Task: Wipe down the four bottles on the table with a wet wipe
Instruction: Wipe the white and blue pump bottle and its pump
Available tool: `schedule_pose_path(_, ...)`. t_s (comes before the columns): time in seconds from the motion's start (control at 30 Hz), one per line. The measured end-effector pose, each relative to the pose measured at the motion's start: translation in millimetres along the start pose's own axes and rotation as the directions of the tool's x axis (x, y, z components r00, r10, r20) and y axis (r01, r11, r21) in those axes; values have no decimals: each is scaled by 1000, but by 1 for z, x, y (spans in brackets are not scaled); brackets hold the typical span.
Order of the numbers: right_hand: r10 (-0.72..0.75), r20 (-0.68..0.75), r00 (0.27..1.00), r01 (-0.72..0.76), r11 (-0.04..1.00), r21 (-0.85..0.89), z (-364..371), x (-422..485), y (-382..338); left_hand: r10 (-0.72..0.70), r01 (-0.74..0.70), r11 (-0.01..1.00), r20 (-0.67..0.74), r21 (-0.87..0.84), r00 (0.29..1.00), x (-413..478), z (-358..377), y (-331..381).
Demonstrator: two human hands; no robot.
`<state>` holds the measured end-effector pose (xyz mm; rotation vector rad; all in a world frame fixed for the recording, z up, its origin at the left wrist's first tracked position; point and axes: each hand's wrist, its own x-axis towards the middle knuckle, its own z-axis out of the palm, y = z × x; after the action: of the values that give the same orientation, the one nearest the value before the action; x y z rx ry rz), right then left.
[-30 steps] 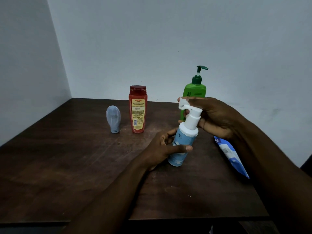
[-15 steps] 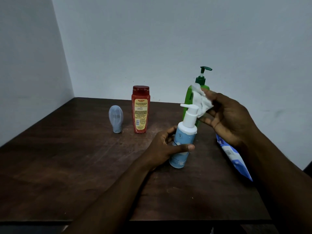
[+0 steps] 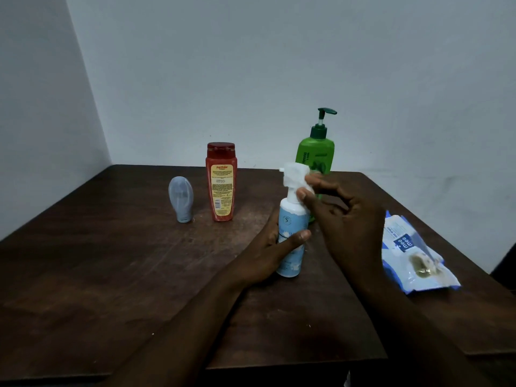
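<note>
A dark wooden table stands in a corner of pale walls, and the four bottles are all on it. Near the middle, the left hand wraps the body of a light blue pump bottle — thumb across the front of the label, the other fingers round the far side — and the bottle stands upright on the tabletop. The right hand is raised beside the bottle's top, its thumb and fingertips pinched on a white wet wipe that is draped over the white pump head; the remaining fingers curl loosely.

Just behind that bottle, at the far edge of the table, stands a green pump bottle with a dark green pump, partly hidden by the wipe and the right hand. To the left is a red bottle with a yellow label, upright, and further left, just beside it but not touching, a small grey-blue tube standing on its cap.

On the right side of the table, near the right forearm, lies a blue and white pack of wet wipes — flat, its flap area showing a brownish patch.
</note>
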<state>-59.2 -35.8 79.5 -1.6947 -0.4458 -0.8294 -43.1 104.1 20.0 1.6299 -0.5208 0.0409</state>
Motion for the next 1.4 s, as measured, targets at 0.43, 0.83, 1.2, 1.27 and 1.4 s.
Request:
schedule_pose_path(0.43,-343,99,934,357,877,-322,0,-20,31,-17,19,996,21,-83,1000,3,0,-4)
schedule_pose_path(0.83,435,276,857,-502,825,258,4,23,31,-101,110,981,61,-158,993,3,-3,-4)
schedule_pose_path(1.2,270,808,524,-655,734,180,11,62,17,-118,142,954,105,-263,987,-1,-2,-9)
schedule_pose_path(1.27,247,824,510,-679,704,209,12,62,21,-123,142,954,89,-264,988,0,-1,-7)
schedule_pose_path(1.4,184,830,527,-738,584,339,11,53,29,-117,132,962,76,-239,990,1,1,-7)
